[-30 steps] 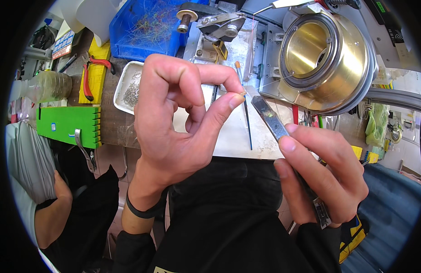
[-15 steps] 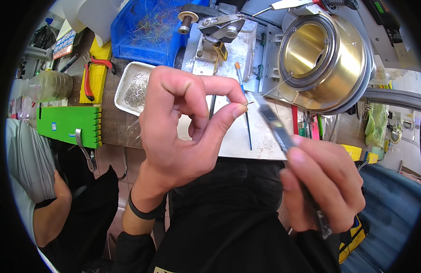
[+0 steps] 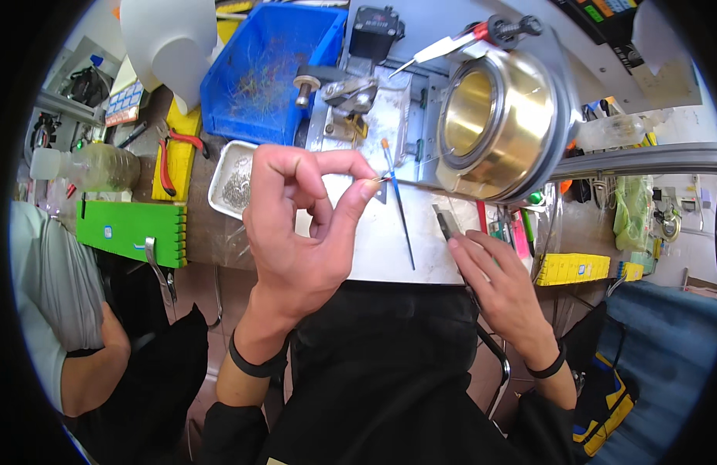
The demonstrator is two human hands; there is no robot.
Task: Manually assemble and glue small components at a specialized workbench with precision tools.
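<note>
My left hand is raised over the work surface, thumb and forefinger pinched on a tiny thin metal piece; its exact kind is too small to make out. Lower and to the right, my right hand holds a slim dark tool with a flat, pale tip at the right edge of the white board. The fingers hide most of its handle. Between the hands, a blue-handled paintbrush lies on the board. A white tray of small metal pieces sits left of my left hand.
A blue bin with fine wire scraps stands at the back, beside a small metal clamp fixture. A big brass-coloured drum stands at right. Red-handled pliers and a green slotted rack are at left, near another person's arm.
My right hand has drawn the dark tool down and away from the left fingertips to the board's right edge. My left hand keeps its pinch. The whole view has shifted.
</note>
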